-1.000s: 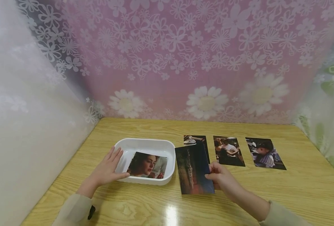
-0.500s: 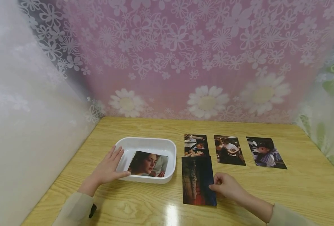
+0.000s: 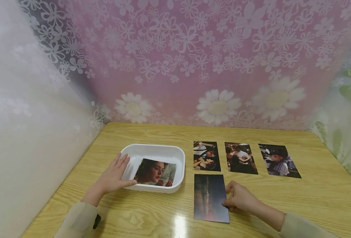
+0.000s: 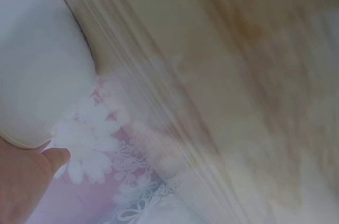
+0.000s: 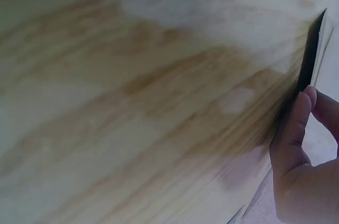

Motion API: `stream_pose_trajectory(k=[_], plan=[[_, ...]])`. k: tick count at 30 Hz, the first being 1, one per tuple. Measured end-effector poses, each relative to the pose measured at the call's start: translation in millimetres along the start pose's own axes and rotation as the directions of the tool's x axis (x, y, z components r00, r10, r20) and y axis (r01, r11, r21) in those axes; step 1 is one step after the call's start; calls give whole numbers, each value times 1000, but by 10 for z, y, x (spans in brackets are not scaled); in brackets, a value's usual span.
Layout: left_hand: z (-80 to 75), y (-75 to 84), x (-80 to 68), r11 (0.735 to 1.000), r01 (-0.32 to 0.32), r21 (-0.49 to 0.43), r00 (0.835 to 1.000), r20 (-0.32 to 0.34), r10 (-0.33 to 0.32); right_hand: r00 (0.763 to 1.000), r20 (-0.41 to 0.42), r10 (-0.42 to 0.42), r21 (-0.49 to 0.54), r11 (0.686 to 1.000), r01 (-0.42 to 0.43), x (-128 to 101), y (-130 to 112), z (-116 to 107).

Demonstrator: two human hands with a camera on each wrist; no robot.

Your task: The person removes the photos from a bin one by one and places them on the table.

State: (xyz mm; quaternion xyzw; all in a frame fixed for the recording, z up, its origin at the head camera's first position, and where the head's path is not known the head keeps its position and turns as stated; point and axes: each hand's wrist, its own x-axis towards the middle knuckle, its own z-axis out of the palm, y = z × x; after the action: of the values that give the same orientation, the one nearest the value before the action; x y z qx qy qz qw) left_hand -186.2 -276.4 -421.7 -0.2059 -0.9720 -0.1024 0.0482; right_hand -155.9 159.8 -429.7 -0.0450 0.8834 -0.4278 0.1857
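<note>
Right hand [image 3: 237, 200] pinches the dark photo's [image 3: 210, 197] right edge, flat on the surface [image 3: 312, 198], at 6 o'clock from the photo row. Left hand [image 3: 113, 178], fingers straight, rests against the white tray [image 3: 151, 150].

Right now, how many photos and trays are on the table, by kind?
Photos: 5, namely the portrait photo in the tray, three in a row, and the dark photo at the right hand.
White tray: 1.
Total: 6.
</note>
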Motion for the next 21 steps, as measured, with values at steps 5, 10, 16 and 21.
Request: stream_pose_trajectory(k=[5,10,16,21], plan=[[1,-1,-6,1000,5,-9,1000,1,-5,999,18,-31,-26,999,31,17,35,6],[-2,9,5,1000,5,-16,1000,1,-5,997,6,-83,-111,990,83,29,54,-2],[-4,16,9,1000,-5,-11,1000,-6,5,994,-18,-109,-210,972,103,43,40,-9],[5,10,-1,1000,2,-14,1000,-4,-2,981,-31,-193,-227,957,181,57,-78,-44]])
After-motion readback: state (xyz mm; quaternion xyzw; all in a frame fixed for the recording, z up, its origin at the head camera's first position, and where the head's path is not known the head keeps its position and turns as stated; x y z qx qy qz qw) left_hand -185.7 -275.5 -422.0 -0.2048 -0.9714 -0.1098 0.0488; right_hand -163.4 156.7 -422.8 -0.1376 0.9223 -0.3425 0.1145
